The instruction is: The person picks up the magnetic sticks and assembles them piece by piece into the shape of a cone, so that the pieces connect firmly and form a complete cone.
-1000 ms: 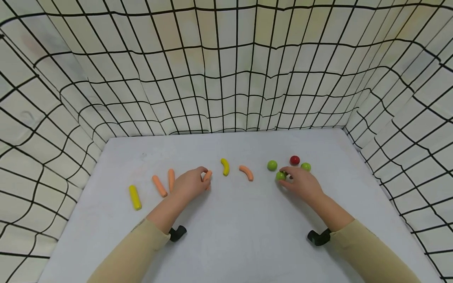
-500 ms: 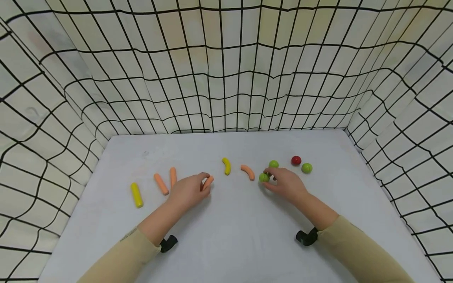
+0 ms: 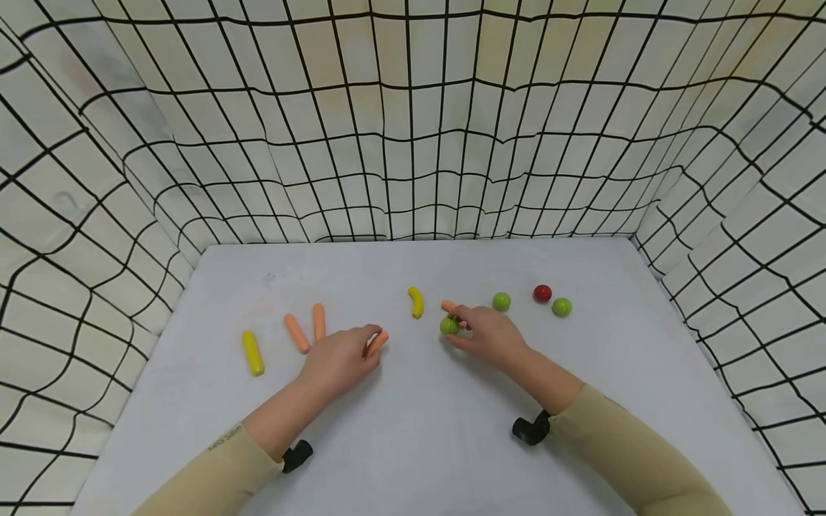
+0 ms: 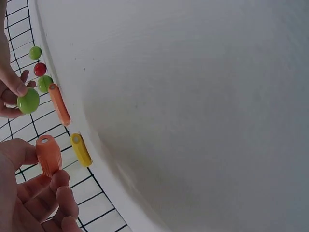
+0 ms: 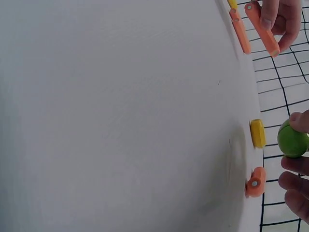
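Observation:
My left hand (image 3: 338, 362) pinches an orange stick (image 3: 377, 344) between thumb and fingers, low over the white table. In the left wrist view this stick (image 4: 49, 155) shows a small hole in its end. A shiny green ball (image 3: 449, 326) is pinched by the thumb and fingertips of my right hand (image 3: 492, 338), seen clearly in the right wrist view as a round ball (image 5: 292, 140). Just behind the right hand lies a curved orange piece (image 3: 448, 305), partly hidden by it. Between the hands, farther back, rests a curved yellow piece (image 3: 416, 302).
Left of the left hand lie two orange sticks (image 3: 297, 334) and a yellow stick (image 3: 254, 352). At the right are two more green balls (image 3: 501, 301) and a red ball (image 3: 543, 293). Black netting over white walls (image 3: 413, 158) closes the table's back and sides.
My right hand has carried the green ball leftward, away from the other balls, to the curved orange piece. My left hand keeps its pinch on the orange stick, having shifted only slightly.

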Tool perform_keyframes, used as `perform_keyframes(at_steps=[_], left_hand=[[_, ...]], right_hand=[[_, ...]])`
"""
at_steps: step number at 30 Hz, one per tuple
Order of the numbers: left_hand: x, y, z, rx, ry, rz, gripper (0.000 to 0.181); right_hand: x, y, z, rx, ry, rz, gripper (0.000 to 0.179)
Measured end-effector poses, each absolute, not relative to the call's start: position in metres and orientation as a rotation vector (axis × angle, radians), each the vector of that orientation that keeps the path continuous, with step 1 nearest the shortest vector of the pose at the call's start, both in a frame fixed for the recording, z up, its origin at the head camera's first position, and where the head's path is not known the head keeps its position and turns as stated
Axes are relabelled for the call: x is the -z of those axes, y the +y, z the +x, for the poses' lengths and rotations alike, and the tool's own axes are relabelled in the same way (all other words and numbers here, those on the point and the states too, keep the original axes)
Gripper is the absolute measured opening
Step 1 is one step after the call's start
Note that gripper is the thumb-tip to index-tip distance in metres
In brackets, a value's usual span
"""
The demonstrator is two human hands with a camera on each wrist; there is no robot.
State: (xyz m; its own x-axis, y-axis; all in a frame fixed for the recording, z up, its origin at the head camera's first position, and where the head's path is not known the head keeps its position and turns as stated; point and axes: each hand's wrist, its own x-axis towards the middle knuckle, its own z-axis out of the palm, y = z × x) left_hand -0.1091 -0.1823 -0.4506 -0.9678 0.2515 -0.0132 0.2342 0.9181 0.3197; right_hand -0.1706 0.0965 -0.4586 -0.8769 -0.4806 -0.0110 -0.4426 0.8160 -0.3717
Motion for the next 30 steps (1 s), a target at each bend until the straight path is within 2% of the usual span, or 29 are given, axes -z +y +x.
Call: perform_keyframes(at_steps=[7, 12, 18, 30], left_hand=[[0.455, -0.171, -0.113, -0.44, 3.019, 0.425, 0.034], [0.457, -0.161, -0.115, -0.439, 3.014, 0.485, 0.032], [0.459, -0.151, -0.117, -0.429, 3.037, 0.571, 0.024], [0.463, -0.138, -0.118, -0.443, 3.015, 0.593, 0.022]], right_hand=[[0.46, 0.079, -0.17, 0.54, 2.867, -0.867, 0.033], [0.464, 0.07, -0.17, 0.528, 2.856, -0.947, 0.034], [0.467, 0.066, -0.169, 0.499, 2.852, -0.936, 0.033], [0.469, 0.067, -0.168, 0.447, 2.809, -0.948, 0.033]])
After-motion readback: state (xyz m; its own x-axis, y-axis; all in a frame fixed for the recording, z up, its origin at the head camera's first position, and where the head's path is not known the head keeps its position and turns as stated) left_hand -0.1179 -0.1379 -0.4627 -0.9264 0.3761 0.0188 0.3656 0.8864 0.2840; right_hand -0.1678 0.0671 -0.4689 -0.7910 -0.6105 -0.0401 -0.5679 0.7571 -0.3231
